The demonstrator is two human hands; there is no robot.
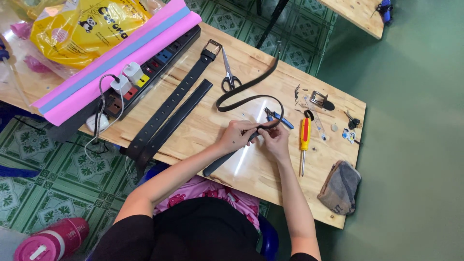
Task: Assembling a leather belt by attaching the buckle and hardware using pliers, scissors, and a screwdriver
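**Both hands on the black leather strap**

You hold a long black leather strap (246,99) at the middle of the pale wooden table (251,169). Your left hand (237,135) pinches the strap from above, fingers pressed together on it, and your right hand (274,137) grips the same strap just beside, fingers curled around it. The two hands are almost touching. From your hands the strap makes a loop toward the far edge of the table, and its other end goes down toward you, over the near edge.

Just behind your right hand lie small pliers with blue handles (278,116). To the right of this hand lies a screwdriver with red and yellow handle (304,137), and further right a small metal buckle (319,100) and a grey folded cloth (340,186). Scissors with black handles (229,75) rest near the loop. On the left, two more black belts (169,113) lie side by side, next to a black power strip (145,77) and a pink roll of sheet material (121,58)
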